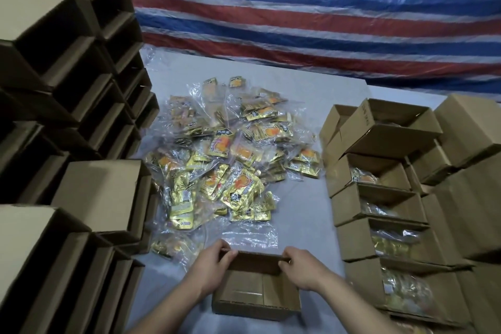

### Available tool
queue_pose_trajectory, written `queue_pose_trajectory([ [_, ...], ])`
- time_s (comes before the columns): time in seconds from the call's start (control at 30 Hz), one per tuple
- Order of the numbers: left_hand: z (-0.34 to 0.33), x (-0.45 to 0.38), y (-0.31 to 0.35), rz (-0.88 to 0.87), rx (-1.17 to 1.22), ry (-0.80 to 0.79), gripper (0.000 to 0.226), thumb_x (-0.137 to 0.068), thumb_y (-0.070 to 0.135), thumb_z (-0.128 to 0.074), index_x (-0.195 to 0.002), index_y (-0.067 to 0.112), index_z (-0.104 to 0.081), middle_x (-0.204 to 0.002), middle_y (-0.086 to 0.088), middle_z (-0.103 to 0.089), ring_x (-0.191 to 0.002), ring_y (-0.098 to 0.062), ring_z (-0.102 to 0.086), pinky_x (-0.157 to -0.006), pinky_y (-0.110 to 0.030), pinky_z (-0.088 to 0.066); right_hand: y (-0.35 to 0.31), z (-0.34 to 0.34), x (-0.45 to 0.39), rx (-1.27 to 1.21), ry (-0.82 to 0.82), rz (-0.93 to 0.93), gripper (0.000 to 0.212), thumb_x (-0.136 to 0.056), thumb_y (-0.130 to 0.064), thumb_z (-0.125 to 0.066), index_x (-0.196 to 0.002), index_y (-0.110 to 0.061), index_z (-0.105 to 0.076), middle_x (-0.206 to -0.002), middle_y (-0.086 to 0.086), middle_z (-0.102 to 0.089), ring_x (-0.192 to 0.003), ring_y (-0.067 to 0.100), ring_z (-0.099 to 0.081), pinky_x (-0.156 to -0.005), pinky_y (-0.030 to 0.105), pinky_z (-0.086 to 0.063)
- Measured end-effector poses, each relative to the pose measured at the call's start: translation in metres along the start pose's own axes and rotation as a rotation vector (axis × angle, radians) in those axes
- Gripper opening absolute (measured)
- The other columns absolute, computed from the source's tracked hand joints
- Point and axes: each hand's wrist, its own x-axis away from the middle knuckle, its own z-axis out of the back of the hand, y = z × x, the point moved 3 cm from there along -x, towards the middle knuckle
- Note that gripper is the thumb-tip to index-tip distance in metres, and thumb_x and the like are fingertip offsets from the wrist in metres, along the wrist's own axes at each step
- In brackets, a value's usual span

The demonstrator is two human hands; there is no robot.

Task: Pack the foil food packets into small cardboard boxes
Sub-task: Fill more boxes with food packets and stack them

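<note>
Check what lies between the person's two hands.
In the head view, the open brown cardboard box's far wall spans between left hand and right hand; both grip it.

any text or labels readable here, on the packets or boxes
Foil packets: dark printed characters beside orange artwork, too blurred to read.
Open box at upper right: a line of dark print runs down its raised flap, too small and blurred to read.
Empty box held by the left hand and right hand: no print visible.
Stacked empty boxes at left: no print visible.
</note>
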Motion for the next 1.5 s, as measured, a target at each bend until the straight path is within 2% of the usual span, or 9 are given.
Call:
queue_pose_trajectory([
  [0.1, 0.001, 0.001, 0.001, 0.010, 0.033, 0.004, 0.019, -0.095, 0.046, -0.055, -0.094, 0.027, -0.058, -0.092, 0.006, -0.067, -0.088, -0.007, -0.063, -0.084, -0.035, -0.054, -0.002, 0.008, 0.002, -0.051, -0.085, -0.022, 0.051, -0.093, -0.050, -0.049, -0.133, -0.019, -0.048, -0.130, 0.007, -0.059, -0.105, 0.019, -0.059, -0.083, 0.026, -0.045],
  [0.2, 0.003, 0.000, 0.001, 0.013, 0.032, 0.003, 0.019, -0.094, 0.046, -0.057, -0.093, 0.027, -0.059, -0.092, 0.005, -0.067, -0.088, -0.008, -0.062, -0.083, -0.035, -0.054, -0.018, 0.032, -0.004, -0.010, -0.047, 0.082, 0.058, -0.099, -0.042, -0.041, -0.150, -0.016, -0.034, -0.154, 0.006, -0.040, -0.136, 0.020, -0.043, -0.105, 0.026, -0.034],
  [0.3, 0.003, -0.001, 0.001, 0.005, 0.048, 0.015, 0.016, -0.094, 0.043, -0.059, -0.091, 0.027, -0.061, -0.090, 0.007, -0.067, -0.087, -0.006, -0.062, -0.082, -0.032, -0.054, -0.048, 0.058, -0.021, 0.100, 0.039, 0.281, 0.056, -0.100, -0.032, -0.044, -0.151, -0.011, -0.033, -0.156, 0.009, -0.034, -0.141, 0.021, -0.034, -0.113, 0.029, -0.028],
  [0.47, 0.003, -0.003, 0.003, 0.004, 0.076, 0.001, 0.017, -0.094, 0.041, -0.060, -0.092, 0.025, -0.063, -0.090, 0.007, -0.068, -0.087, -0.005, -0.063, -0.082, -0.030, -0.054, -0.094, 0.082, -0.068, 0.390, 0.162, 0.461, 0.091, -0.089, -0.040, -0.065, -0.159, -0.020, -0.011, -0.165, 0.009, -0.015, -0.151, 0.028, -0.017, -0.123, 0.043, -0.016],
  [0.57, 0.003, -0.004, 0.003, 0.018, 0.073, 0.010, 0.016, -0.094, 0.040, -0.060, -0.093, 0.024, -0.063, -0.092, 0.008, -0.068, -0.089, -0.006, -0.063, -0.082, -0.027, -0.052, -0.112, 0.085, -0.097, 0.596, 0.182, 0.497, 0.102, -0.084, -0.042, -0.071, -0.159, -0.021, -0.005, -0.166, 0.009, -0.010, -0.152, 0.029, -0.012, -0.122, 0.047, -0.007],
  [0.73, 0.000, -0.006, -0.002, 0.026, 0.065, 0.011, 0.009, -0.093, 0.036, -0.062, -0.091, 0.028, -0.061, -0.092, 0.011, -0.066, -0.089, -0.006, -0.061, -0.079, -0.019, -0.047, -0.130, 0.078, -0.142, 0.903, 0.147, 0.483, 0.103, -0.082, -0.026, -0.074, -0.159, -0.018, -0.005, -0.165, 0.012, -0.014, -0.152, 0.030, -0.012, -0.123, 0.051, -0.008],
  [0.93, -0.001, -0.007, -0.006, 0.011, 0.070, 0.011, 0.011, -0.093, 0.037, -0.063, -0.094, 0.026, -0.063, -0.094, 0.010, -0.066, -0.090, -0.004, -0.061, -0.082, -0.022, -0.047, -0.139, 0.069, -0.178, 1.141, 0.099, 0.486, 0.111, -0.079, -0.029, -0.080, -0.159, -0.019, -0.002, -0.166, 0.010, -0.007, -0.153, 0.030, -0.008, -0.123, 0.053, -0.007],
  [1.07, -0.003, -0.008, -0.011, 0.013, 0.099, 0.023, 0.011, -0.091, 0.041, -0.064, -0.087, 0.030, -0.062, -0.089, 0.010, -0.066, -0.086, -0.001, -0.060, -0.080, -0.023, -0.049, -0.137, 0.061, -0.191, 1.215, 0.104, 0.482, 0.109, -0.080, -0.021, -0.078, -0.159, -0.022, -0.002, -0.166, 0.013, -0.005, -0.152, 0.031, -0.010, -0.121, 0.054, -0.007],
  [1.5, -0.006, -0.008, -0.016, 0.009, 0.121, 0.014, 0.011, -0.090, 0.043, -0.063, -0.086, 0.033, -0.060, -0.088, 0.009, -0.066, -0.087, -0.004, -0.061, -0.082, -0.029, -0.052, -0.132, 0.061, -0.175, 1.296, 0.218, 0.583, 0.066, -0.092, -0.021, -0.065, -0.150, -0.018, -0.033, -0.149, 0.011, -0.040, -0.133, 0.030, -0.041, -0.115, 0.048, -0.027],
])
